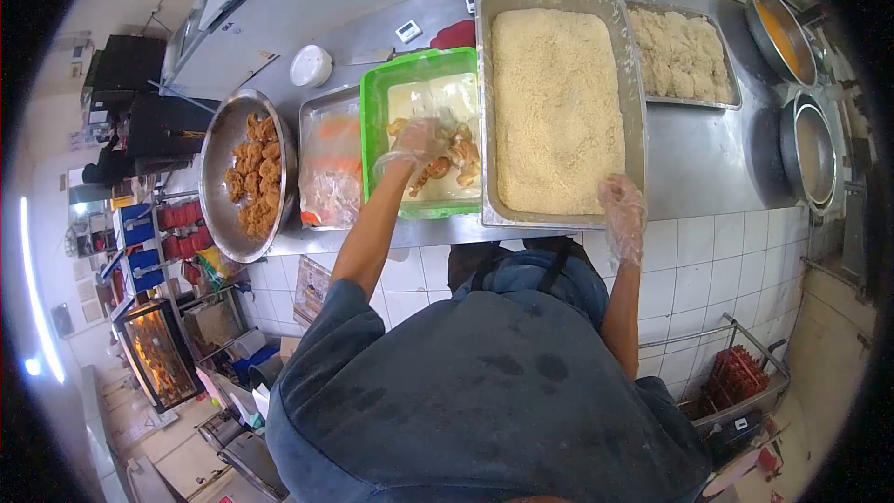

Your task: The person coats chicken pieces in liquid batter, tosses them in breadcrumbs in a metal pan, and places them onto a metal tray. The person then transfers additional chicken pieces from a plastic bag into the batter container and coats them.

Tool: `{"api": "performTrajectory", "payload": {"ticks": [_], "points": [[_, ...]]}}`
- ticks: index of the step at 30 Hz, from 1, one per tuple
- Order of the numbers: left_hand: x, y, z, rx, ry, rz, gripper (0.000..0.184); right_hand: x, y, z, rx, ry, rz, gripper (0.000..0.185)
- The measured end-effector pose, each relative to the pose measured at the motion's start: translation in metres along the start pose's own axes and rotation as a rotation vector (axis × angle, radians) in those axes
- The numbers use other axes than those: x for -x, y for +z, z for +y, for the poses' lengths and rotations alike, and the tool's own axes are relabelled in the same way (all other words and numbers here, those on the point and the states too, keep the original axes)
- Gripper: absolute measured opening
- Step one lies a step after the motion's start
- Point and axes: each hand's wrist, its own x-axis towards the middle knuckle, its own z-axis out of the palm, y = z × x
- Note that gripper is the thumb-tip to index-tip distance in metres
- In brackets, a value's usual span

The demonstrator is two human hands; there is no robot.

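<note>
My left hand (416, 142), in a clear plastic glove, reaches into a green tub (374, 104) of pale, creamy batter. Several coated chicken pieces (461, 156) lie in the batter beside its fingers. Blur and batter hide the fingertips, so I cannot tell whether they grip a piece. My right hand (622, 207), gloved too, is at the near right corner of a deep metal tray (636, 130) full of pale breading (557, 102). Its fingers are curled in at the rim; whatever they may hold is hidden.
Left of the tub are a tray of plastic-covered orange and pale contents (331, 163) and a steel bowl (212, 168) of brown fried pieces (253, 168). On the right, a tray of breaded pieces (680, 56) and metal bowls (803, 144) stand along the steel counter (694, 154).
</note>
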Motion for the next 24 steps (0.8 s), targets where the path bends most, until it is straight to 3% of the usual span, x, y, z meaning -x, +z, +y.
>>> {"api": "performTrajectory", "payload": {"ticks": [4, 7, 10, 13, 16, 19, 22, 24], "points": [[0.041, -0.045, 0.029, 0.153, 0.062, -0.157, 0.024, 0.003, -0.002, -0.009, -0.02, 0.0, -0.023, 0.033], [0.048, -0.052, 0.014, 0.2, 0.244, -0.241, 0.029, 0.003, -0.001, -0.009, -0.08, -0.003, -0.038, 0.034], [0.042, -0.067, 0.009, 0.353, 0.091, -0.409, 0.026, 0.001, 0.0, -0.007, -0.101, 0.008, -0.046, 0.035], [0.027, -0.08, 0.029, 0.289, -0.019, -0.274, 0.026, 0.0, 0.0, -0.005, -0.094, 0.018, -0.043, 0.036], [-0.028, 0.023, -0.053, -0.153, 0.149, 0.02, 0.018, 0.003, -0.003, -0.011, -0.07, -0.009, -0.043, 0.037], [-0.038, -0.004, -0.03, -0.162, 0.049, -0.158, 0.022, -0.003, 0.0, 0.007, -0.119, -0.001, -0.067, 0.037], [-0.049, -0.012, -0.035, -0.318, 0.091, -0.12, 0.022, -0.003, 0.001, 0.009, -0.056, -0.056, -0.035, 0.038], [-0.05, -0.014, -0.047, -0.262, 0.059, 0.059, 0.024, 0.001, -0.003, -0.001, -0.028, -0.043, -0.035, 0.038]]}}
